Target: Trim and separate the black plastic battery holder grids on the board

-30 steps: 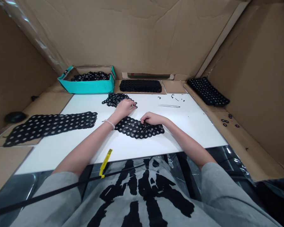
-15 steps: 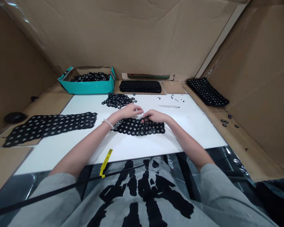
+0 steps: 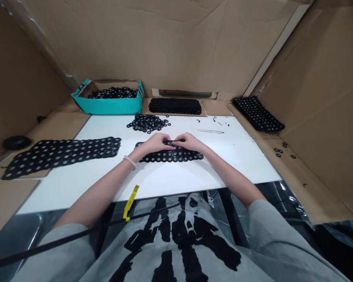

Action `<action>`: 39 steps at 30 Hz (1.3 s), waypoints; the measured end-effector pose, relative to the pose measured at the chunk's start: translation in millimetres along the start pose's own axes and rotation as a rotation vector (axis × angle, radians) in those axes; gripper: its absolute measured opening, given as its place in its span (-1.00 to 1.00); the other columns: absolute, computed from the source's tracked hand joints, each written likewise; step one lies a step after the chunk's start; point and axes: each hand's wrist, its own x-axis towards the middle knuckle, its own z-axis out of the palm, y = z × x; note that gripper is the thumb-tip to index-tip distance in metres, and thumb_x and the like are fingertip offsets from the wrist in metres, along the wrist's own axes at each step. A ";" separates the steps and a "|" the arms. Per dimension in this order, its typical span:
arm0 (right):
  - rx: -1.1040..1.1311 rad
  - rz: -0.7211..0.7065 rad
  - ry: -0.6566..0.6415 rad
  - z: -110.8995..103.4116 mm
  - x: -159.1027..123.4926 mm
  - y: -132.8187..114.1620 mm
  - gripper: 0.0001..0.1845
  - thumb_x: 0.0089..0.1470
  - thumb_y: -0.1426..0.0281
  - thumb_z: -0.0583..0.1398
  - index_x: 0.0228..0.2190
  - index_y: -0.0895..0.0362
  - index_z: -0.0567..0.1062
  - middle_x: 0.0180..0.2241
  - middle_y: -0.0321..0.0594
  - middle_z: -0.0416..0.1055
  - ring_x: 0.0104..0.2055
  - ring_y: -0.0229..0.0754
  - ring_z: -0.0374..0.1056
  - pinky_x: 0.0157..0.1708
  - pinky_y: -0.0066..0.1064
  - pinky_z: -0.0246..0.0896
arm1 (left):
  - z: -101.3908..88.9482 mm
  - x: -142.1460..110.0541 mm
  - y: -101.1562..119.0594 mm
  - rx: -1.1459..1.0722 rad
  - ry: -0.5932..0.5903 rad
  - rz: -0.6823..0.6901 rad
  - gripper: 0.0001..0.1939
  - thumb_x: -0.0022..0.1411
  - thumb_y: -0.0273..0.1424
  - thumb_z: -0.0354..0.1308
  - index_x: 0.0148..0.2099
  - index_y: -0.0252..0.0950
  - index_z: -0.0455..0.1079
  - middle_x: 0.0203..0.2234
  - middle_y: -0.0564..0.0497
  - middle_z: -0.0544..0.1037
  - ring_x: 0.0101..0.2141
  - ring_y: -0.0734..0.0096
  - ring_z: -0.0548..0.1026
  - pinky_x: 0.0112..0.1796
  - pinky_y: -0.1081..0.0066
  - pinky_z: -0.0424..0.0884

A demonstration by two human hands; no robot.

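A black mesh strip of joined rings (image 3: 164,156) lies on the white board in front of me. My left hand (image 3: 159,142) pinches its far edge near the middle, thumb and fingers closed. Close beside it, my right hand (image 3: 188,142) is closed on the same edge, its fingertips almost touching the left ones. What sits exactly between the fingertips is too small to make out. Just beyond my left hand is a heap of loose black rings (image 3: 147,123).
A teal-sided box (image 3: 108,105) of rings stands at the back left. A longer ring strip (image 3: 64,153) lies left, with a folded stack (image 3: 175,106) at the back and another mesh piece (image 3: 258,113) at right. A white pen (image 3: 210,131) lies on the board (image 3: 241,156).
The strip now lies flatter, its far edge straighter. My left hand has come down onto that edge, and both hands have drawn together at its middle.
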 end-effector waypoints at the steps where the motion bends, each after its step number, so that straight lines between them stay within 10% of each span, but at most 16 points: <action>1: -0.021 -0.020 0.013 4.4 0.7 -0.2 -0.70 0.11 0.28 0.18 -0.32 0.22 0.63 -0.41 -0.23 0.54 -0.36 -0.26 0.33 -0.29 -0.45 0.13 | -0.2 0.3 -1.3 -0.011 0.027 -0.021 -0.62 -0.01 -0.05 0.27 -0.36 -0.28 0.45 -0.50 0.04 0.53 -0.41 0.30 0.45 -0.37 0.40 0.25; 14: 0.116 -0.043 0.079 16.7 1.9 2.5 -0.76 0.08 0.41 0.17 -0.31 0.18 0.65 -0.32 -0.22 0.59 -0.28 -0.22 0.41 -0.19 -0.44 0.19 | 2.1 -3.7 6.6 0.132 0.163 0.102 -0.70 0.08 -0.10 0.25 -0.34 -0.25 0.54 -0.35 -0.05 0.62 -0.22 0.16 0.47 -0.05 0.21 0.26; 20: -0.015 0.049 0.106 14.7 4.5 0.8 -0.66 0.09 0.20 0.21 -0.37 0.22 0.63 -0.55 -0.30 0.44 -0.47 -0.30 0.22 -0.40 -0.45 0.04 | -5.7 2.2 -10.8 -0.131 0.147 -0.107 -0.73 0.06 -0.16 0.26 -0.35 -0.27 0.60 -0.40 -0.03 0.65 -0.35 0.21 0.53 -0.25 0.32 0.35; 29: -0.284 0.059 0.031 3.4 14.1 -2.8 -0.73 0.10 0.24 0.23 -0.31 0.17 0.64 -0.39 -0.22 0.53 -0.38 -0.26 0.31 -0.31 -0.45 0.08 | -28.5 0.3 -51.8 0.258 0.640 -0.260 -0.70 0.32 -0.30 0.06 -0.02 -0.18 0.56 -0.04 -0.12 0.53 -0.01 -0.03 0.31 0.00 0.06 0.20; 39: -0.171 -0.049 0.155 17.8 25.3 3.1 -0.77 0.08 0.37 0.18 -0.27 0.17 0.61 -0.35 -0.24 0.55 -0.35 -0.25 0.35 -0.28 -0.46 0.14 | -1.6 5.2 -31.5 0.191 0.143 0.098 -0.64 0.10 -0.05 0.22 -0.27 -0.26 0.53 -0.33 -0.04 0.60 -0.25 0.20 0.39 -0.07 0.22 0.18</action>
